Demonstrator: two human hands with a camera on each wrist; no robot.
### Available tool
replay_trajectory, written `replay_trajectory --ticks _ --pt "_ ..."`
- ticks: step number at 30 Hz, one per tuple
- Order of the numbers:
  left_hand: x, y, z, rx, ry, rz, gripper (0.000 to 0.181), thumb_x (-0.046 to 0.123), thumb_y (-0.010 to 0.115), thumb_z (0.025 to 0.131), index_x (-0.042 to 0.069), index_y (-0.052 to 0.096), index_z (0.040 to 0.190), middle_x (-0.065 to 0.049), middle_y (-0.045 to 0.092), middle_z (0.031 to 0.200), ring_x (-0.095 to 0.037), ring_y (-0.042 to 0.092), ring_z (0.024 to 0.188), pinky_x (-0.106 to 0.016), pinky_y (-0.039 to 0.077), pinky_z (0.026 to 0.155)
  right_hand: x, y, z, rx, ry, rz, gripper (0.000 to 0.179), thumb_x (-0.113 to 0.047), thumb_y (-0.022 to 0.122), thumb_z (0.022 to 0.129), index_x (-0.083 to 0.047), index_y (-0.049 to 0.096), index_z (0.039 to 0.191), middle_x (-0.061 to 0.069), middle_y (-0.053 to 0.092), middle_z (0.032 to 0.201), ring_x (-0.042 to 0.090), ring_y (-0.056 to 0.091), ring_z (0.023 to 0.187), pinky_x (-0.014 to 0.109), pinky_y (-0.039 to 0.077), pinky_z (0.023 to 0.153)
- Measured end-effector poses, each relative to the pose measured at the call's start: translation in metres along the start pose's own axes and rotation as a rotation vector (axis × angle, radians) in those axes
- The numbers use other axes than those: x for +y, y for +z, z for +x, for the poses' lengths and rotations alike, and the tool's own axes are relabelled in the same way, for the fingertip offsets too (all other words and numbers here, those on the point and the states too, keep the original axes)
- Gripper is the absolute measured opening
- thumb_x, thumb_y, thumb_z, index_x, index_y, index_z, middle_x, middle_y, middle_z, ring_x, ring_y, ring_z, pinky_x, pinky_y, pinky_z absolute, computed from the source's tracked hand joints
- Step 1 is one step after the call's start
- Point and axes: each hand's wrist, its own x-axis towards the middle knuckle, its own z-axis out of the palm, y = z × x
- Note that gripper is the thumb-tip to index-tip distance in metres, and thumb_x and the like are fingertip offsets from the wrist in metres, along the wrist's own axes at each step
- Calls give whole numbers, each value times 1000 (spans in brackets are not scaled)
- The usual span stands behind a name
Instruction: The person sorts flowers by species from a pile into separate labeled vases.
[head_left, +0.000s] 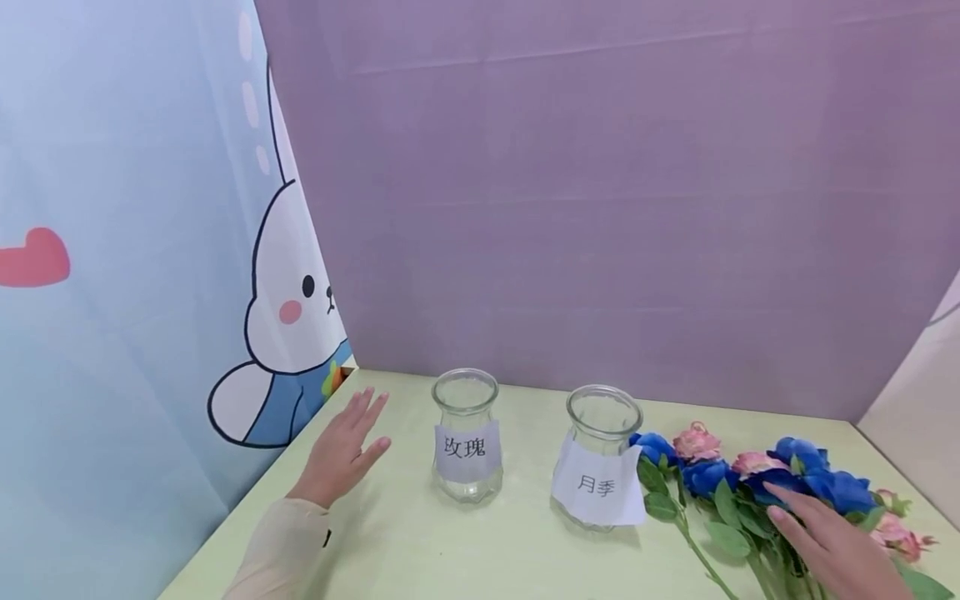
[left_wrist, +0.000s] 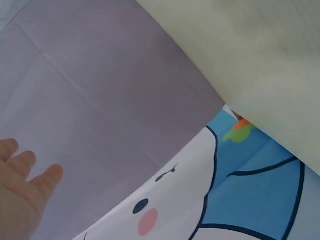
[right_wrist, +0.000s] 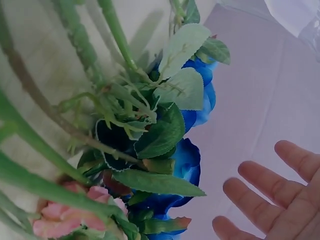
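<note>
My left hand is held over the left part of the table, fingers straight and holding nothing, to the left of a glass vase with a paper label. A second glass vase bears another paper label and stands just left of a pile of artificial flowers. Over that pile my right hand reaches with its fingers extended, gripping nothing. Blue flowers and pink flowers lie with their heads toward the back. In the right wrist view, green stems and leaves fill the left side.
A pale green table carries everything. Behind it rises a purple cloth backdrop. On the left hangs a light blue curtain printed with a white rabbit. A pale panel borders the right side.
</note>
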Motion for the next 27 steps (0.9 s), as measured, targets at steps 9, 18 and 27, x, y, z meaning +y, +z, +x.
replay_trajectory --ticks 9,18,27 --pt "21 8 20 54 144 -57 61 46 46 98 1 48 138 -21 43 144 -43 35 134 -62 34 104 -8 -7 -4 -55 152 296 79 -51 13 103 18 25 140 38 49 126 50 55 106 55 52 77" --pt "36 10 39 3 222 -27 60 27 63 87 3 48 139 -18 44 144 -40 34 135 -59 34 106 -20 -7 1 -13 169 600 78 -52 21 102 15 29 141 26 60 118 32 64 100 41 56 83" --pt "38 15 40 -37 229 -30 58 29 63 87 5 50 139 -17 43 146 -40 32 137 -60 34 106 -42 -11 8 -74 171 740 71 -48 30 103 15 43 134 12 70 101 24 68 91 41 58 80"
